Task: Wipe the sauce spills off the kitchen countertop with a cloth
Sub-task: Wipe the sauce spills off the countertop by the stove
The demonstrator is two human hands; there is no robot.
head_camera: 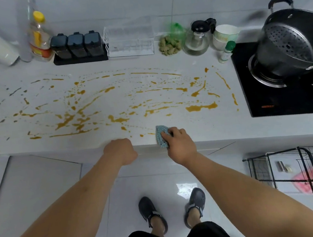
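Right hand (180, 144) grips cloth (161, 136) (long axis front-to-back) at countertop (191, 132) edge.

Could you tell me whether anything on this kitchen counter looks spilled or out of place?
Yes: orange-brown sauce is splattered in streaks and drops across most of the white countertop. The right hand presses a blue cloth at the front edge. The pot on the stove sits tilted.

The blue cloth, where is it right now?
In the head view the blue cloth sits at the front edge of the countertop, right of centre, under the fingers of the right hand, with small sauce spots to its left.
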